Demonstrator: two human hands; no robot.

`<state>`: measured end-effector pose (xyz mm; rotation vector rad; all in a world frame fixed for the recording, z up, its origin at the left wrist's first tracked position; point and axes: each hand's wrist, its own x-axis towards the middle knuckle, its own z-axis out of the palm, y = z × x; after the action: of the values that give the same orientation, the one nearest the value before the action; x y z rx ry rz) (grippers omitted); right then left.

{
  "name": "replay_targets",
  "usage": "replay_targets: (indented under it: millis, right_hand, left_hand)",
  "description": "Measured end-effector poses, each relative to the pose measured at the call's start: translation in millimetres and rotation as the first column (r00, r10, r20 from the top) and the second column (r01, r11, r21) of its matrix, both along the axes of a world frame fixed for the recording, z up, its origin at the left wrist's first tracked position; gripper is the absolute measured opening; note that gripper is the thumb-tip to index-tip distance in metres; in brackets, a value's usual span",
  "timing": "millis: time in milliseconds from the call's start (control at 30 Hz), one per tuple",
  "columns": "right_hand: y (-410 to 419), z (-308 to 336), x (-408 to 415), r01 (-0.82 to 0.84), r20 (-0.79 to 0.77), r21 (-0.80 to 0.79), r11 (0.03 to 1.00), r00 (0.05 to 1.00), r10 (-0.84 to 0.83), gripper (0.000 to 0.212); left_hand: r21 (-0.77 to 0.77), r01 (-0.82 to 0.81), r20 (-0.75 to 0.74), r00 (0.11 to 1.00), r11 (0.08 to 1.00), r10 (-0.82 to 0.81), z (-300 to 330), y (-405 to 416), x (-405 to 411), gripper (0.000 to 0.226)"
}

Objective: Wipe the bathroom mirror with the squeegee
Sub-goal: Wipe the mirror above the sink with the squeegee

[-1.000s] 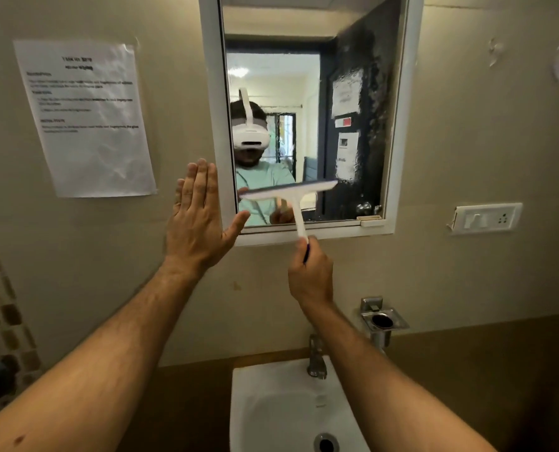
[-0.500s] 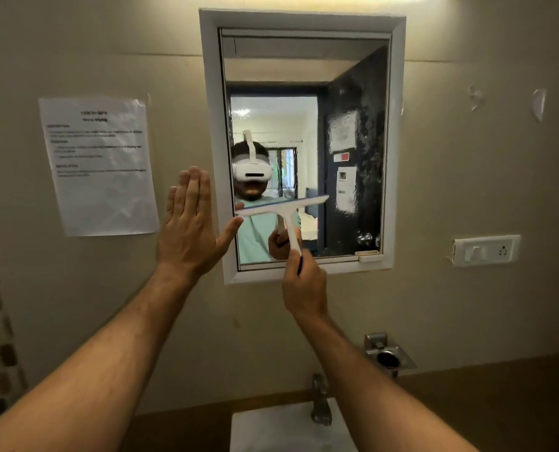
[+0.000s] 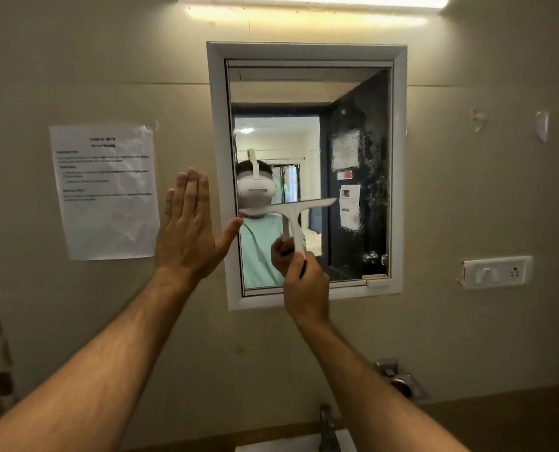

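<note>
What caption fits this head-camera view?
Right hand holds squeegee against bathroom mirror; left hand flat beside it.

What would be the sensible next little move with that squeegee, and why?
Probably draw the squeegee straight down the mirror. The right hand grips its handle with the blade across the glass at mid-height, on the left part. The left hand lies flat on the wall, bracing. Droplets show on the right part, so that side likely comes afterwards.

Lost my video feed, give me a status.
Right hand gripping squeegee, blade on mirror mid-height. Left hand open, flat beside the frame. Nothing blocking.
</note>
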<state>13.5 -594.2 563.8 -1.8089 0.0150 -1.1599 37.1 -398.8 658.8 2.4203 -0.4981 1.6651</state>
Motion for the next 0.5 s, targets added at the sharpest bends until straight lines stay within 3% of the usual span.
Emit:
replay_targets:
  millis: [200,300,500]
  right_hand:
    - [11.2,76.9,-3.9,0.031,0.16,-0.001,1.0,0.987,-0.03,0.026]
    - [13.7,132.3,0.0,-0.077,0.201,0.022,0.997,0.977,0.071,0.027]
    - [3.9,154.3,12.5,-0.112,0.14,-0.008,0.994,0.984,0.112,0.04]
  left_hand:
    - [0.02,-0.036,-0.002,0.999,0.999,0.037,17.7,-2.4,4.2,0.096]
    - [0.004,-0.04,0.016,0.999,0.999,0.04,30.0,-4.7,5.9,0.094]
    - [-0.006,-0.026,0.031,0.999,1.0,0.026,41.9,-7.2,8.9,0.095]
